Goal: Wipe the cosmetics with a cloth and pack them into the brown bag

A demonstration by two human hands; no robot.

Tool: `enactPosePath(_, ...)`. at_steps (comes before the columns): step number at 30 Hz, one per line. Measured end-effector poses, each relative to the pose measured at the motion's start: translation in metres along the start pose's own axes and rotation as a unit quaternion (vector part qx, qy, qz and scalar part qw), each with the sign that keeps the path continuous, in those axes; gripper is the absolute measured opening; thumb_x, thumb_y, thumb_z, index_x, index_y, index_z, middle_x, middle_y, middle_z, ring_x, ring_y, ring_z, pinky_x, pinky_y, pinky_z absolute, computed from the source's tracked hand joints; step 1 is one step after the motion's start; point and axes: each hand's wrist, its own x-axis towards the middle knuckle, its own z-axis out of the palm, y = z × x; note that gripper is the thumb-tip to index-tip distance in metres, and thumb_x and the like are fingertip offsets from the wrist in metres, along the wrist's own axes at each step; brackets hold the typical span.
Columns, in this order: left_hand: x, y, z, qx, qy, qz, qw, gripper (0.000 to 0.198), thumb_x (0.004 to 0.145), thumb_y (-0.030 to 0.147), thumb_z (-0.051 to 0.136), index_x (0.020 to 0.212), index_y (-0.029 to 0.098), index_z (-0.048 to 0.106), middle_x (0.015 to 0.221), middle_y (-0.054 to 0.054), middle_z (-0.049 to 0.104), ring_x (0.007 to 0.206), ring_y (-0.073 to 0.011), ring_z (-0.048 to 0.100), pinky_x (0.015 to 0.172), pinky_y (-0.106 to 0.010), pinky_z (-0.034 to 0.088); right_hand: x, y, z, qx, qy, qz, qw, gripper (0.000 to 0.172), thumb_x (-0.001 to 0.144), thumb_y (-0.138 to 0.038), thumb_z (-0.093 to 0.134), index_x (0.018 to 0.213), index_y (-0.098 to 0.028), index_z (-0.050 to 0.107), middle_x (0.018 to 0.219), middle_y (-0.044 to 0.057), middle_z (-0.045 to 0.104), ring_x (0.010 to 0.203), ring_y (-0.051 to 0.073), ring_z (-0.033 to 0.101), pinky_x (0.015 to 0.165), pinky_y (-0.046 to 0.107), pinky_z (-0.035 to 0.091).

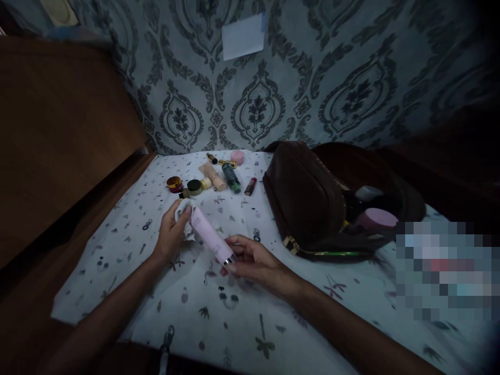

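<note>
A pink tube [211, 236] with a silver band near its lower end is held at a slant above the patterned cloth. My right hand [253, 260] is closed round the banded end, thumb and fingers on either side. At the tube's upper end, my left hand [172, 229] pinches a crumpled white wipe [189, 229] against it. Beyond my hands lie a beige tube [213, 176], a dark green bottle [230, 177], a dark jar [194, 187] and a red jar with a gold lid [174, 184].
An open brown bag [304, 203] stands at the right, with a pink-lidded container [375, 219] inside. Behind the cloth [136, 250] rises a patterned wall. A wooden panel [66, 120] is at the left. A small red tube [250, 186] lies beside the bag.
</note>
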Motion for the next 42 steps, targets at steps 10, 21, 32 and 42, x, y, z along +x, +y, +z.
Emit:
enactPosePath(10,-0.032,-0.001,0.022,0.243,-0.136,0.399,0.874,0.038,0.098,0.043,0.045,0.127,0.026,0.062,0.124,-0.012,0.057,0.117,-0.0282,0.048,0.097,-0.045,0.043,0.004,0.0,0.004,0.035,0.065,-0.048,0.996,0.039,0.065,-0.029,0.084,0.096,-0.018,0.063,0.09,0.001,0.069,0.077,0.014,0.065,0.067,0.024,0.048)
enactPosePath(21,0.013,-0.018,-0.002,0.217,-0.049,0.094,0.97,0.039,0.098,0.046,0.036,0.089,0.017,0.061,0.084,-0.004,0.061,0.081,-0.0202,0.056,0.074,-0.032,0.044,-0.002,-0.001,0.001,-0.067,0.023,-0.009,0.997,0.041,0.076,-0.034,0.078,0.111,-0.015,0.066,0.094,0.007,0.07,0.08,0.017,0.07,0.062,0.023,0.051)
enactPosePath(32,0.012,-0.021,-0.011,0.24,-0.038,0.076,0.967,0.027,0.097,0.041,0.04,0.102,0.019,0.056,0.083,-0.001,0.06,0.073,-0.0176,0.056,0.068,-0.028,0.04,0.003,-0.002,-0.001,-0.152,0.129,-0.097,0.975,0.03,0.074,-0.025,0.077,0.103,-0.021,0.07,0.1,0.003,0.069,0.09,0.017,0.063,0.082,0.03,0.05)
enactPosePath(42,-0.001,-0.008,-0.002,0.35,-0.017,0.265,0.898,0.024,0.1,0.031,0.04,0.095,0.018,0.06,0.094,-0.008,0.061,0.091,-0.022,0.055,0.077,-0.033,0.046,0.006,0.001,-0.005,-0.189,0.199,-0.136,0.952,0.027,0.067,-0.027,0.077,0.089,-0.019,0.063,0.084,0.001,0.067,0.079,0.017,0.063,0.077,0.031,0.051)
